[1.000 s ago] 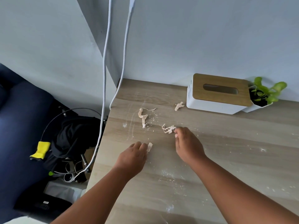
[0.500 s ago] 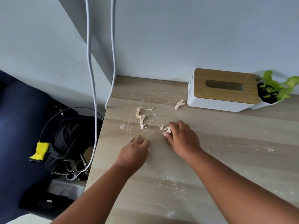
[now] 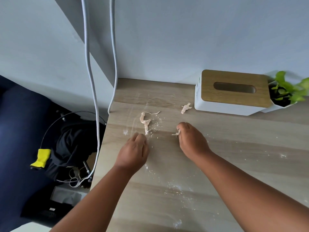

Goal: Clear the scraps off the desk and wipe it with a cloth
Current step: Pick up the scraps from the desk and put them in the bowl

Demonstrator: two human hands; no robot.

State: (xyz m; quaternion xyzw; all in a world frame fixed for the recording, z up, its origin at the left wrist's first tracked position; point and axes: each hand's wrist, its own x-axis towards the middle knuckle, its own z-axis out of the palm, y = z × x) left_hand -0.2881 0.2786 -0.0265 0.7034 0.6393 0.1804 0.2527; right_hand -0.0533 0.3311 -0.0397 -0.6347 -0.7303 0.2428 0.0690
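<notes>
Head view, my note on the person only. I see two bare forearms entering from the near edge, one at left, one at right. No sleeves, cuffs or gloves visible on either. Left hand (image 3: 133, 152): no ring, watch or band visible on the back of the hand or wrist. Right hand (image 3: 192, 141): same, wrist bare. Fingernails too small to judge.

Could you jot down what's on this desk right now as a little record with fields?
Surface: wooden desk, dusted with white crumbs
Loose scraps: long curled strip; small scrap beside the tissue box
Right hand: pinching a thin scrap
Left hand: fingers curled, contents hidden
Back right: potted plant
Cloth: none in view
</notes>
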